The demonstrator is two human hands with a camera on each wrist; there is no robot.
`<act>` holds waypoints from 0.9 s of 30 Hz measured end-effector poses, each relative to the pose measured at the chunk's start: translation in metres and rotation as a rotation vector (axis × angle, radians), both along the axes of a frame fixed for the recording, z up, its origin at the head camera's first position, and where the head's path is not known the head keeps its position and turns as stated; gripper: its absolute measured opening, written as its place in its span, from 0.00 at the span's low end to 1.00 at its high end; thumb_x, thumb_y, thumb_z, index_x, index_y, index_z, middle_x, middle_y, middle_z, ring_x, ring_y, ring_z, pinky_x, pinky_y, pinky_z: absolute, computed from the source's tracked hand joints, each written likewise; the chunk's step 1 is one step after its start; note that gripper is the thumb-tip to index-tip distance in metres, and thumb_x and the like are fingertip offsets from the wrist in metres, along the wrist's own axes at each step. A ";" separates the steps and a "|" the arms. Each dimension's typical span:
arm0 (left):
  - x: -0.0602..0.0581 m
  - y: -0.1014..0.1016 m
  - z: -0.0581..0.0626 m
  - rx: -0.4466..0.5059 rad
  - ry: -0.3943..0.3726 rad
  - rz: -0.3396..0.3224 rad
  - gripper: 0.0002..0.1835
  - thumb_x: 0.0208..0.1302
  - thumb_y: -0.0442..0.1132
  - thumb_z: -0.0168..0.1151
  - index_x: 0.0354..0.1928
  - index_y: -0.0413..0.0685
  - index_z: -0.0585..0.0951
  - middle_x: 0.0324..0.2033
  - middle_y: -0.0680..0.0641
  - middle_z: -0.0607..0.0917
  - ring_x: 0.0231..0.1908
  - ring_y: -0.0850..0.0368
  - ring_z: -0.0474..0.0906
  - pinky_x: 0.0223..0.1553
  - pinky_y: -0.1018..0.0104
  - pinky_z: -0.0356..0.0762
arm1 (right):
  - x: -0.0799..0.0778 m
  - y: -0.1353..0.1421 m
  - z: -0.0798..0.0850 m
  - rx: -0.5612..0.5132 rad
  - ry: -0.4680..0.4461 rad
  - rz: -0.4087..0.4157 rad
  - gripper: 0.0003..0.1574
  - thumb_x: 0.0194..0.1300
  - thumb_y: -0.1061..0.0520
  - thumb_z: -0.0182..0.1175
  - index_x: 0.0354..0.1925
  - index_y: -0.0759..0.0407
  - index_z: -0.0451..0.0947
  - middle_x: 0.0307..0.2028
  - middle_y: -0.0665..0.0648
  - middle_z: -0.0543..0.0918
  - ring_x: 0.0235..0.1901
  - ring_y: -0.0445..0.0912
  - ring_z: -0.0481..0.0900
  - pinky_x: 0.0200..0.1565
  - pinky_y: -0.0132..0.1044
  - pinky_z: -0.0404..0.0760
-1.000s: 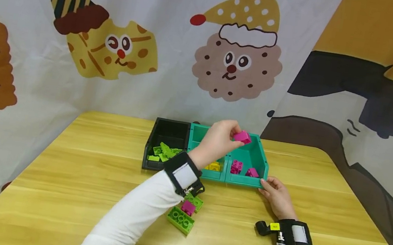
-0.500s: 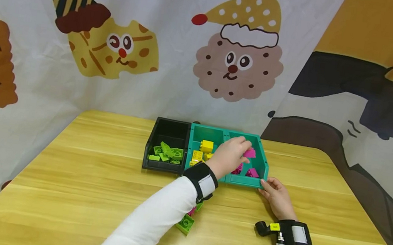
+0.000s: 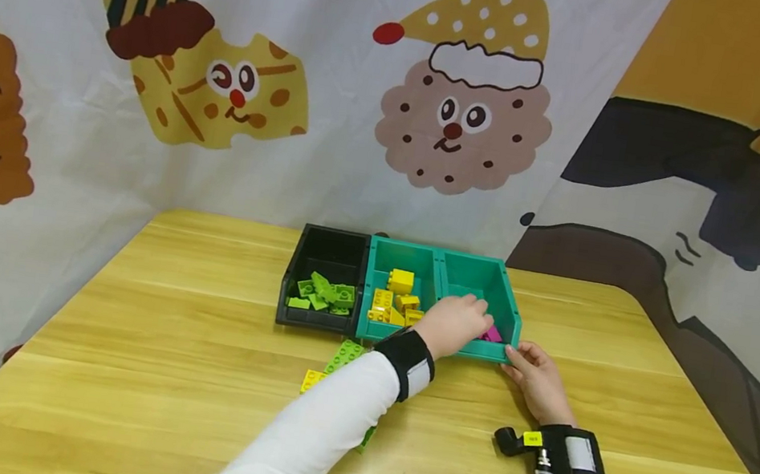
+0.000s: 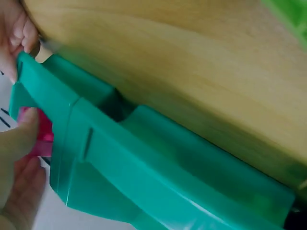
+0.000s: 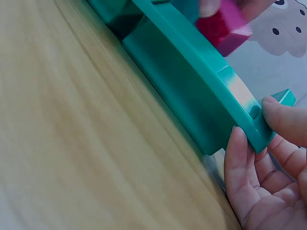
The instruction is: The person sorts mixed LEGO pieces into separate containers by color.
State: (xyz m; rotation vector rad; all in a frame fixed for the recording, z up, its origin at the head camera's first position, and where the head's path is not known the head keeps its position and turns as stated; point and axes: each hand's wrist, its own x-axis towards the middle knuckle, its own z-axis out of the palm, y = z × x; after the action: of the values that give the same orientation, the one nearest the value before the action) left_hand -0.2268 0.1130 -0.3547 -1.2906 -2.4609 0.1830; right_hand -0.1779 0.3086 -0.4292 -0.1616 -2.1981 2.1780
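Observation:
My left hand (image 3: 455,322) reaches into the right compartment of the teal bin (image 3: 485,350). Between its thumb and fingers is a pink toy building block (image 5: 224,29), seen above the bin's front rim in the right wrist view. Another pink block (image 3: 493,334) shows beside the fingers in the head view. At the bin's front right corner, my right hand (image 3: 538,379) pinches the rim, thumb on one side and fingers on the other.
Yellow blocks (image 3: 401,281) lie in the middle teal compartment. The black bin (image 3: 335,247) adjoining on the left holds lime green blocks (image 3: 321,289). On the table, a green block (image 3: 345,354) and a yellow block (image 3: 312,380) lie partly under my left forearm.
My left hand has come down and slightly right with the pink block, from above the bin into its right compartment. The right hand keeps its place on the corner.

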 end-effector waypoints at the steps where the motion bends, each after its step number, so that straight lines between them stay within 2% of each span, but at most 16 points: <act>1: 0.000 0.001 -0.002 -0.015 0.000 0.012 0.13 0.69 0.41 0.55 0.52 0.58 0.81 0.47 0.54 0.81 0.46 0.61 0.77 0.47 0.72 0.77 | 0.000 0.000 0.000 0.003 0.000 0.001 0.04 0.69 0.55 0.55 0.37 0.53 0.71 0.33 0.44 0.74 0.36 0.33 0.75 0.43 0.25 0.78; 11: -0.001 0.002 -0.008 -0.046 -0.067 0.064 0.12 0.68 0.41 0.56 0.52 0.55 0.79 0.46 0.53 0.81 0.46 0.60 0.76 0.49 0.70 0.77 | 0.000 0.000 0.000 0.002 0.002 -0.006 0.06 0.68 0.54 0.56 0.38 0.54 0.71 0.33 0.44 0.73 0.36 0.33 0.74 0.43 0.25 0.79; 18: 0.004 0.009 -0.012 -0.080 -0.080 0.136 0.13 0.72 0.42 0.50 0.53 0.57 0.79 0.49 0.55 0.81 0.49 0.62 0.76 0.52 0.70 0.74 | 0.000 0.001 -0.001 0.001 -0.011 -0.016 0.06 0.68 0.53 0.56 0.38 0.54 0.70 0.32 0.44 0.73 0.36 0.33 0.74 0.43 0.25 0.78; 23: 0.012 0.010 -0.011 -0.189 -0.117 0.200 0.19 0.74 0.46 0.44 0.63 0.60 0.71 0.58 0.58 0.77 0.59 0.62 0.70 0.63 0.68 0.63 | 0.000 0.001 -0.001 0.000 -0.007 -0.008 0.07 0.68 0.53 0.56 0.39 0.54 0.71 0.33 0.44 0.73 0.37 0.33 0.75 0.44 0.25 0.78; 27: 0.014 0.008 -0.011 -0.231 -0.188 0.192 0.25 0.75 0.48 0.41 0.71 0.66 0.57 0.65 0.58 0.69 0.66 0.60 0.62 0.69 0.66 0.51 | 0.000 0.002 -0.001 0.004 0.003 0.007 0.07 0.69 0.53 0.55 0.40 0.55 0.71 0.34 0.44 0.74 0.38 0.33 0.75 0.44 0.25 0.78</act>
State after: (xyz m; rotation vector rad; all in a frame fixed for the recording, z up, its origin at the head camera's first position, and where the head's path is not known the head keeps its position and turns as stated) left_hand -0.2131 0.1207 -0.3652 -1.2064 -2.7936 0.4240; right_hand -0.1779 0.3103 -0.4304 -0.1507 -2.2050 2.1762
